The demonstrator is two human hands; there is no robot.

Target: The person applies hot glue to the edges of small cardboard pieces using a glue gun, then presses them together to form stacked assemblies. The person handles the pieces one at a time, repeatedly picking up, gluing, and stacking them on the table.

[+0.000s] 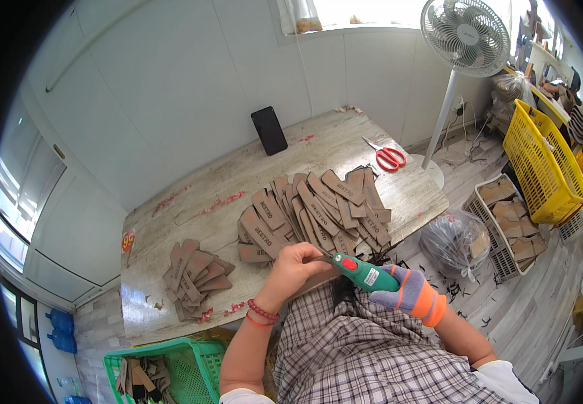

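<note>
Right grip [409, 294] wrapped round green tool [358, 271]: likely rigid, hefty; hold by body. Left grip [298, 262] pinching mostly hidden brown piece [323, 254]: probably light, bendy; take by edge.

1 green, red-buttoned handheld tool [365, 275], slanting up-left; 1 large heap of brown strips [313, 215] and 1 small heap [194, 275] on the table [214, 225].
</note>
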